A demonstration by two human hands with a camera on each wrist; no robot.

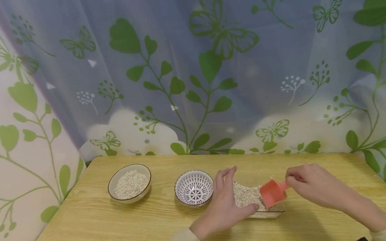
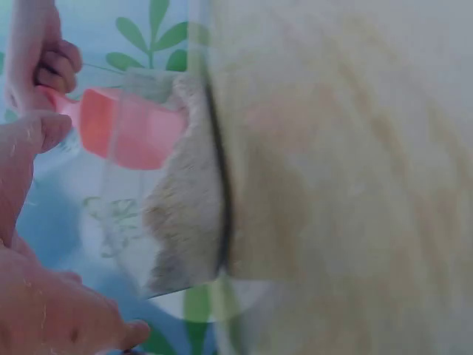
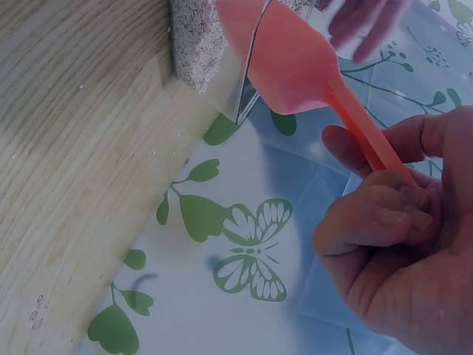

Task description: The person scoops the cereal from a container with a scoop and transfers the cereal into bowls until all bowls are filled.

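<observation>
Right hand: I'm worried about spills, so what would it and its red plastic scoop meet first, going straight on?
The red plastic scoop in the right hand leads, so probably the pale flakes in the clear rectangular container come first, though depth is unclear.

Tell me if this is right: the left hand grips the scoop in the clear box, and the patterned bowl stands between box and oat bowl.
Not the left hand: the head view shows the right hand gripping the scoop in the clear box. The patterned bowl does stand between box and oat bowl.
</observation>
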